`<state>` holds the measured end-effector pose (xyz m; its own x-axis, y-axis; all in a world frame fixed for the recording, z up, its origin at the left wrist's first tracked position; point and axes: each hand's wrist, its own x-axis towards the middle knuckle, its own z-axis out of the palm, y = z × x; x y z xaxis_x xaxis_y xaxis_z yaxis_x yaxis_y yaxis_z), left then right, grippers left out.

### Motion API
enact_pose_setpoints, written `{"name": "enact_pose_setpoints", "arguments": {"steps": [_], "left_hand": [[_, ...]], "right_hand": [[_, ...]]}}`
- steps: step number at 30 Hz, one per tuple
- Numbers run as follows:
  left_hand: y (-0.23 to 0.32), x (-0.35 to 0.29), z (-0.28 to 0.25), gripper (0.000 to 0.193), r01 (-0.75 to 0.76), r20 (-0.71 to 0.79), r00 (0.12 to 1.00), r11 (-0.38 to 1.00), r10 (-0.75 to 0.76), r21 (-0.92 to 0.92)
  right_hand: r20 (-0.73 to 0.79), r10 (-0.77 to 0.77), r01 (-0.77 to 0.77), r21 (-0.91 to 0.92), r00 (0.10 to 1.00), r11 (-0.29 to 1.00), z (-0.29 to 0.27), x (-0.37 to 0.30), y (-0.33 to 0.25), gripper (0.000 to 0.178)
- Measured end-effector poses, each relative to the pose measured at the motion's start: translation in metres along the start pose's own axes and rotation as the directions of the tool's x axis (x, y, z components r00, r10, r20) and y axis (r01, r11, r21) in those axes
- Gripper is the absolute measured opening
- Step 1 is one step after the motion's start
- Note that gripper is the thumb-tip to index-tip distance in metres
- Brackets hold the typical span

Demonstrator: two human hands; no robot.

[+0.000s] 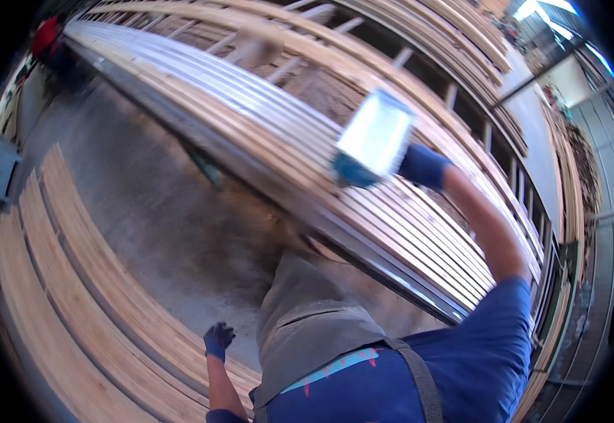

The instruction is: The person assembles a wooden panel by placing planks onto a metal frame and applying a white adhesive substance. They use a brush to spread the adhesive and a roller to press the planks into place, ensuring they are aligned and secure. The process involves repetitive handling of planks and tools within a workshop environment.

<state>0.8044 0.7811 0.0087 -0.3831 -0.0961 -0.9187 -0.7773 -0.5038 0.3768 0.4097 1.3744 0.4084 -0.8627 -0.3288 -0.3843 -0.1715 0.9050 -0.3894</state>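
My right hand [423,166], in a dark blue glove, is closed on the side of a blue-and-white box-shaped container [377,137]. Motion smears the container, so its exact kind is unclear. It is over a long row of narrow wooden strips [278,116] lying side by side on a long bench. My left hand [219,340], gloved too, hangs low at my left side with its fingers apart and nothing in it. Nearest to that hand are several wide wooden boards [109,282] at the lower left.
The bench's dark front edge [250,190] runs diagonally before me. Grey concrete floor [130,162] lies between bench and boards. Timber racks [462,56] stand beyond the bench. A person in red [46,39] is at the far left, near a grey box [0,166].
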Motion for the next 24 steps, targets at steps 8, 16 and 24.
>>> {"name": "enact_pose_setpoints", "arguments": {"steps": [8,16,24], "left_hand": [[-0.222,-0.094,0.056,0.031,0.083,-0.188,0.978,0.996,-0.088,-0.034],[-0.355,-0.187,0.193,0.033,-0.092,-0.026,0.994,0.948,0.105,0.306],[-0.575,-0.202,0.203,0.034,-0.025,-0.068,0.997,0.968,0.043,0.249]], "right_hand": [[-0.013,0.034,-0.031,0.147,0.999,0.989,-0.003,-0.071,0.000,0.033],[-0.064,-0.214,0.205,-0.120,0.975,0.971,0.054,-0.320,0.192,0.024],[-0.075,-0.023,0.019,-0.057,0.997,0.998,0.108,-0.623,0.364,0.026]]}}
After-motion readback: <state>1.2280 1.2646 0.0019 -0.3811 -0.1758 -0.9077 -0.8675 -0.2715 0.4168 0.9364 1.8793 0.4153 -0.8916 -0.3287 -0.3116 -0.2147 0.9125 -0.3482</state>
